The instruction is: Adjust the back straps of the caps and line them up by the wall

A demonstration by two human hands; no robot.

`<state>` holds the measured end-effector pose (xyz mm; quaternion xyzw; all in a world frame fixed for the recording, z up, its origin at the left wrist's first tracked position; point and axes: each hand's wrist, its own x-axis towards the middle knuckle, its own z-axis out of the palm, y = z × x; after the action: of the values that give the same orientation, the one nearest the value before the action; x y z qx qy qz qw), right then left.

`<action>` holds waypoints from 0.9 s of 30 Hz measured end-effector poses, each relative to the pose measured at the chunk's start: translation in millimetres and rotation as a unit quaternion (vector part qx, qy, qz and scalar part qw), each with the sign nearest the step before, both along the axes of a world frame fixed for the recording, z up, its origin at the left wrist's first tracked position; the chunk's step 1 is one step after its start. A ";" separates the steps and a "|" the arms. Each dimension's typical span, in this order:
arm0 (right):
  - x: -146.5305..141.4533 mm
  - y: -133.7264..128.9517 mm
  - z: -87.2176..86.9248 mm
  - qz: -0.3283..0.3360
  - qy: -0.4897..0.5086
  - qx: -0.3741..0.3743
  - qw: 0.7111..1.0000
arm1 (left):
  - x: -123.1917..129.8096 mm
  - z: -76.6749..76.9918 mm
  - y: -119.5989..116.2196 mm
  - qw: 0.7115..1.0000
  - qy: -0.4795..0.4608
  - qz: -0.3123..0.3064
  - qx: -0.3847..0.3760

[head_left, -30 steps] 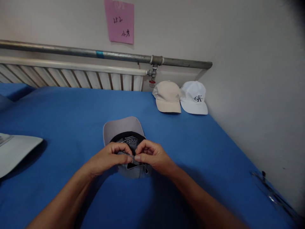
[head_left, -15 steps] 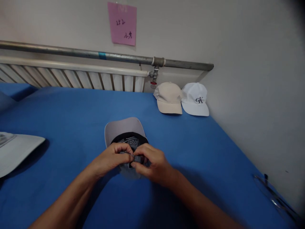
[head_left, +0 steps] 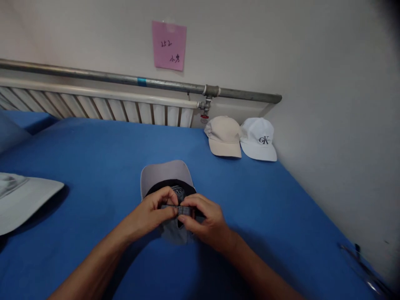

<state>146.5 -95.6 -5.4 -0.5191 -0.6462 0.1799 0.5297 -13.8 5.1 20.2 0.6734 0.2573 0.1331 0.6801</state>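
Note:
A dark grey baseball cap (head_left: pixel 175 234) lies upside down on the blue bed surface, its paler brim (head_left: pixel 167 173) pointing away from me. Across its back opening runs the adjustment strap (head_left: pixel 185 210). Thumb and fingers of my left hand (head_left: pixel 154 210) pinch the strap's left part. My right hand (head_left: pixel 206 218) grips the same strap just to the right, and the fingertips of both hands nearly meet. My hands cover much of the cap's inside, where some light lettering shows past the fingers.
A beige cap (head_left: pixel 225 135) and a white cap with dark letters (head_left: pixel 258 141) sit at the back right by the wall. Another white cap (head_left: pixel 26 200) is at the left edge. Eyeglasses (head_left: pixel 364 268) lie at the lower right. Behind the bed are a radiator (head_left: pixel 115 110) and pipe (head_left: pixel 103 78).
The view has tilted up slightly, so everything sits a little lower. Between my fingers the strap now lies straighter and flatter. Both hands keep hold of it.

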 end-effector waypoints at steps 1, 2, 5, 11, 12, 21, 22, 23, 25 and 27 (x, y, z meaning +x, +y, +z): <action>0.0 -0.2 0.0 0.000 -0.004 0.004 1.000 | -0.3 0.1 0.2 1.000 -0.003 -0.005 0.007; 0.0 -0.3 0.1 0.000 -0.008 0.006 1.000 | -0.6 0.2 0.5 1.000 -0.003 -0.009 0.011; 0.0 -0.8 0.4 0.001 -0.018 0.012 1.000 | -2.1 0.8 2.5 1.000 0.007 -0.015 0.008; -0.9 -1.4 0.1 0.002 -0.022 0.013 1.000 | -2.6 0.0 5.0 0.999 0.019 -0.022 -0.026; -1.2 -1.3 -0.1 0.002 -0.026 0.012 1.000 | -2.3 -0.9 5.0 0.999 0.017 -0.020 -0.028; -2.6 -0.8 -2.1 0.007 -0.071 0.026 0.997 | -3.1 0.8 4.6 0.999 0.026 -0.032 -0.021; -2.6 -1.1 -1.8 0.009 -0.075 0.022 0.997 | -3.5 1.8 4.7 0.999 0.027 -0.033 -0.017; -2.5 -1.5 -1.5 0.009 -0.078 0.018 0.997 | -4.0 2.7 4.9 0.999 0.027 -0.034 -0.012; -2.0 -2.0 -1.1 0.003 -0.084 0.009 0.996 | -5.0 3.9 5.7 0.999 0.022 -0.035 -0.010; -1.3 -2.2 -1.1 -0.003 -0.087 0.004 0.996 | -6.3 4.7 7.3 0.999 0.014 -0.036 -0.015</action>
<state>145.3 -97.8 -6.5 -0.5327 -0.6891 0.1301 0.4739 -20.1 12.4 24.9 0.6738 0.2445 0.0955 0.6907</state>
